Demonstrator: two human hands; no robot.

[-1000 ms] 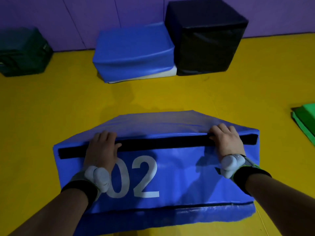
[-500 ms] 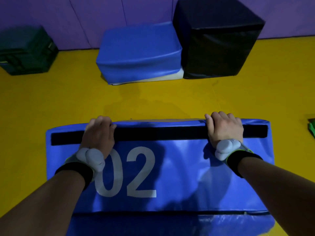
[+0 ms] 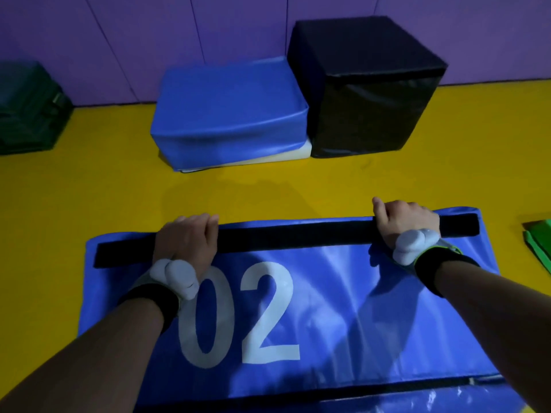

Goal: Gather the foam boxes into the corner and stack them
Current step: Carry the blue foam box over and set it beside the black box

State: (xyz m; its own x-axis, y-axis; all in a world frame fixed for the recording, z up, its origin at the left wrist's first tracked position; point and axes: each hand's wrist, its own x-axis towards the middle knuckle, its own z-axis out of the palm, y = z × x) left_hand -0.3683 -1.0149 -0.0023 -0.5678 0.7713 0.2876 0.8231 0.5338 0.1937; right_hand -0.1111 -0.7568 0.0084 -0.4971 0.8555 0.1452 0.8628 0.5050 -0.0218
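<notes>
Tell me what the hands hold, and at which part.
Both the left hand and right hand grip the blue foam box marked 02 along its far top edge, over the black strip.

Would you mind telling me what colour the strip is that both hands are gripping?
Black. The strip runs along the far edge of the blue "02" box, seen in the head view.

Padded gym or play room, yellow floor mat (image 3: 89, 189); purple wall padding (image 3: 149, 31), foam boxes (image 3: 229, 114)

The blue foam box marked 02 (image 3: 343, 308) has a glossy, wrinkled vinyl skin crossed by a matt black strip (image 3: 298, 235). The black cube (image 3: 369, 93) looks like sheeny vinyl. The yellow floor (image 3: 89, 189) is smooth.
</notes>
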